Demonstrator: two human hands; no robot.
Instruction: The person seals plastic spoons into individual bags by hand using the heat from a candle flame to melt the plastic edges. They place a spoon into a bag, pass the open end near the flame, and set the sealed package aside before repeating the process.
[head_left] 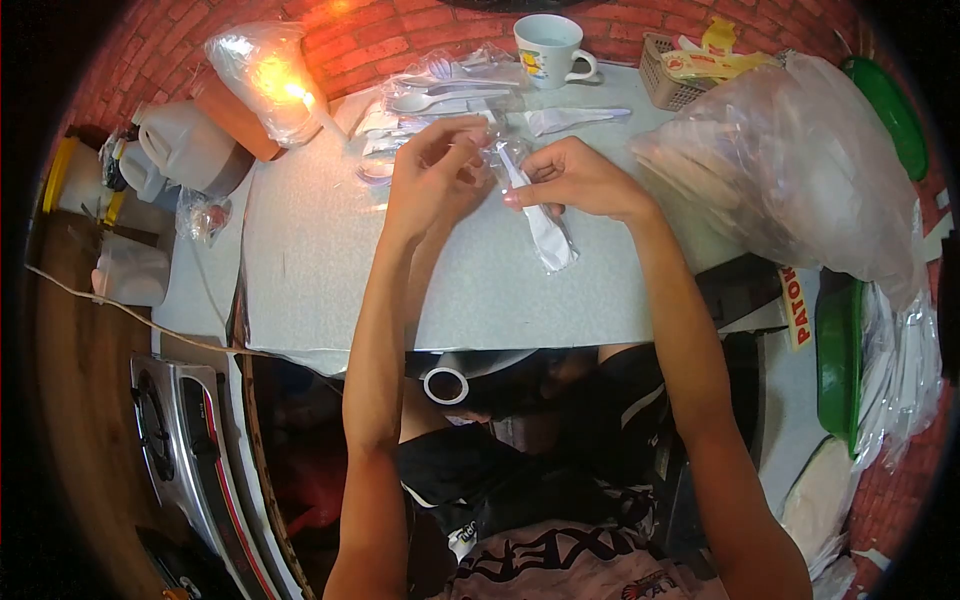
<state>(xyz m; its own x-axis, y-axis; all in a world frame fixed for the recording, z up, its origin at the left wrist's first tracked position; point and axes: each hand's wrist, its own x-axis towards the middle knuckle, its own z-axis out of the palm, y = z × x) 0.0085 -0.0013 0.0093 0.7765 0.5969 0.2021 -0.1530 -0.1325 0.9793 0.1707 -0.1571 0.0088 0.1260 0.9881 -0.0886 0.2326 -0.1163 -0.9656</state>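
Note:
My right hand (575, 180) pinches a slim clear plastic packet (550, 240) that holds a white plastic utensil and what looks like a folded white tissue. The packet slants over the table, its wide end toward me. Just left of its narrow end, my left hand (435, 170) is curled, thumb and fingers drawn together near some shiny clear film. What its fingertips grip is too small to make out. Beyond my hands lie several wrapped white plastic spoons (450, 100). Another wrapped utensil (578, 120) rests to their right.
A lit candle (331, 124) burns at the back left, by a clear plastic bag (265, 80). A mug (550, 50) and a basket (680, 85) stand at the back. A large filled plastic bag (800, 170) covers the right side. Jugs (190, 150) and a gas stove (190, 430) are left.

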